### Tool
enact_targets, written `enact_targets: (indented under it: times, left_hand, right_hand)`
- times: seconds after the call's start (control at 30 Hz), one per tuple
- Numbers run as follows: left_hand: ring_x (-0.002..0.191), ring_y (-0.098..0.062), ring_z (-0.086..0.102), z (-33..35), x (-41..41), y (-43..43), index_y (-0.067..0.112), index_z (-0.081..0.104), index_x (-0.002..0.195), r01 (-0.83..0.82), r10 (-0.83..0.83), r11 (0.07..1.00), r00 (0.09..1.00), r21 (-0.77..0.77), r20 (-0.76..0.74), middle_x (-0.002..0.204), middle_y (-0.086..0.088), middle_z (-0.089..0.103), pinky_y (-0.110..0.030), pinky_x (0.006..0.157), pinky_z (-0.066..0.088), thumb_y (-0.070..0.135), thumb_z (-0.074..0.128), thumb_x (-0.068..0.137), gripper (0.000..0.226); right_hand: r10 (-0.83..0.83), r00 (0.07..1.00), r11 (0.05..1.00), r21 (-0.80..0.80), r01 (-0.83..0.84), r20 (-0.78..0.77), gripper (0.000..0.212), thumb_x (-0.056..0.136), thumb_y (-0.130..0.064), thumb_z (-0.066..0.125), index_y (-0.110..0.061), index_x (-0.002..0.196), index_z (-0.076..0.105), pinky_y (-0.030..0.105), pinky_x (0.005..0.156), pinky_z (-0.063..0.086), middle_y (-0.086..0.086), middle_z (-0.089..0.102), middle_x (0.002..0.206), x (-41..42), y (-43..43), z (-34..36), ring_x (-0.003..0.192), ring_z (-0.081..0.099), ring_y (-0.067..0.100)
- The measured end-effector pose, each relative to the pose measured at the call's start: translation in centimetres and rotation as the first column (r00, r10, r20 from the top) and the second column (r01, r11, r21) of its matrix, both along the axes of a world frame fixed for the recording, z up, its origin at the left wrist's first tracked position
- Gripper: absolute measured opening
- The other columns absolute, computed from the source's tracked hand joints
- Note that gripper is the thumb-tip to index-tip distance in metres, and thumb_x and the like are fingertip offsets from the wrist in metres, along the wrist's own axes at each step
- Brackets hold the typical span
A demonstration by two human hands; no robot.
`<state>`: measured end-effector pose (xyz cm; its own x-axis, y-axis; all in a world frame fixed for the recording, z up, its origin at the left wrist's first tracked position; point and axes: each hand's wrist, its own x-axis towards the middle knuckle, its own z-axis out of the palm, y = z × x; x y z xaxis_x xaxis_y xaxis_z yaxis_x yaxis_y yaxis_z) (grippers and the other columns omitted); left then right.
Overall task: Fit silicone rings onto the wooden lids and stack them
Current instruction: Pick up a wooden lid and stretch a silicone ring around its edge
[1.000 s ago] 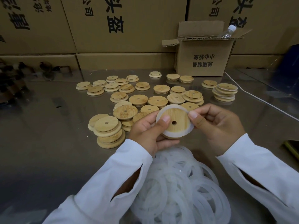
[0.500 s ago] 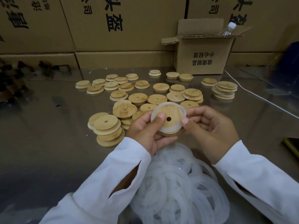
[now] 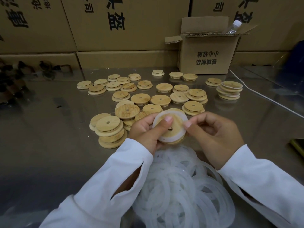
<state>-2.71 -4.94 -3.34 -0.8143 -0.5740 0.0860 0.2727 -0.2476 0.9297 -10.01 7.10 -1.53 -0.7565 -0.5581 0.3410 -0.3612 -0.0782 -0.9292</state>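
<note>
pinching the wooden lid [image 3: 177,123] in left hand [image 3: 144,131] and right hand [image 3: 213,134], with both grips tight, above the bench [image 3: 49,137]. may pop the silicone ring [image 3: 171,139] off by pushing one side only.

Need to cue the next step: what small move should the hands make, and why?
Probably slide the thumb of the right hand round the silicone ring, pressing it onto the wooden lid. The left hand pins the ring with its thumb, and the band looks wider at the upper left than at the right, so it seems not fully seated.
</note>
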Motion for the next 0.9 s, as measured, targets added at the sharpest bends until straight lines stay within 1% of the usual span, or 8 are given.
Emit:
enact_targets:
  times: [0.1,0.2,0.3,0.43,0.53,0.63,0.77,0.9]
  left_hand:
    - [0.078,-0.017,0.066,0.03,0.05,-0.32,0.014,0.069,0.089,-0.033,0.033,0.997,0.999,-0.063,-0.005,0.08,-0.005,0.07,-0.033,0.072,0.056,0.029,0.066,0.058,0.035]
    - [0.079,-0.018,0.065,0.17,0.04,-0.43,0.013,0.068,0.09,-0.049,0.047,0.995,0.999,-0.084,-0.025,0.082,-0.006,0.069,-0.032,0.073,0.056,0.03,0.066,0.058,0.036]
    - [0.078,-0.016,0.065,0.24,0.03,-0.6,0.013,0.068,0.091,-0.055,0.051,0.995,0.997,-0.079,-0.052,0.081,-0.004,0.07,-0.029,0.072,0.057,0.029,0.066,0.059,0.036]
    - [0.076,-0.013,0.067,0.42,0.12,-0.78,0.01,0.066,0.093,-0.019,0.016,0.999,0.996,-0.036,-0.085,0.078,-0.002,0.071,-0.027,0.067,0.057,0.023,0.063,0.064,0.033]
    - [0.076,-0.013,0.068,0.47,0.14,-0.68,0.008,0.065,0.095,-0.008,0.006,1.0,0.996,-0.015,-0.091,0.078,-0.002,0.071,-0.029,0.068,0.058,0.022,0.062,0.065,0.033]
    - [0.074,-0.012,0.067,0.37,0.13,-0.48,0.01,0.067,0.091,-0.033,0.03,0.999,0.997,-0.041,-0.07,0.076,-0.001,0.07,-0.029,0.068,0.058,0.024,0.064,0.063,0.032]
    - [0.078,-0.016,0.067,0.18,0.15,-0.41,0.015,0.068,0.086,-0.073,0.068,0.992,0.996,-0.099,-0.057,0.078,-0.002,0.07,-0.033,0.07,0.058,0.03,0.068,0.058,0.032]
    - [0.081,-0.016,0.066,0.0,0.15,-0.51,0.024,0.071,0.079,-0.082,0.074,0.982,0.996,-0.167,-0.053,0.081,0.001,0.07,-0.036,0.07,0.058,0.027,0.078,0.065,0.016]
  right_hand:
    - [0.005,1.0,0.999,0.036,-0.004,-0.028,0.011,0.077,-0.013,0.067,-0.018,0.067,0.064,0.009,0.057,0.044,0.0,0.064,0.067,-0.25,0.07,0.03,0.062,0.055,0.01]
    - [0.014,0.998,0.996,0.085,-0.008,-0.067,0.016,0.079,-0.014,0.065,-0.021,0.066,0.062,0.009,0.057,0.043,-0.007,0.06,0.062,-0.56,0.09,0.07,0.059,0.052,0.008]
    - [0.033,0.993,0.992,0.127,-0.019,-0.11,0.016,0.082,-0.015,0.062,-0.023,0.068,0.061,0.012,0.06,0.044,-0.006,0.059,0.064,-0.59,0.03,0.1,0.063,0.053,0.011]
    - [0.041,0.989,0.989,0.145,-0.021,-0.139,0.014,0.083,-0.015,0.061,-0.022,0.07,0.06,0.023,0.067,0.047,-0.003,0.06,0.068,-0.41,-0.16,0.04,0.072,0.058,0.019]
    - [0.02,0.988,0.992,0.13,0.0,-0.153,0.013,0.082,-0.016,0.063,-0.022,0.07,0.06,0.022,0.064,0.047,0.0,0.061,0.068,-0.34,-0.2,-0.08,0.071,0.059,0.023]
    - [-0.026,0.991,0.996,0.085,0.037,-0.13,0.015,0.079,-0.014,0.067,-0.022,0.067,0.062,0.022,0.06,0.048,0.002,0.063,0.067,-0.37,-0.07,-0.32,0.067,0.058,0.026]
    - [-0.048,0.995,0.998,0.028,0.051,-0.082,0.012,0.076,-0.014,0.07,-0.021,0.067,0.065,0.021,0.058,0.048,0.006,0.065,0.068,-0.38,-0.04,-0.39,0.061,0.057,0.021]
    - [-0.046,0.999,0.999,0.012,0.046,0.006,0.008,0.074,-0.018,0.071,-0.021,0.077,0.064,0.02,0.065,0.053,-0.001,0.067,0.074,-0.25,-0.24,-0.71,0.068,0.064,0.014]
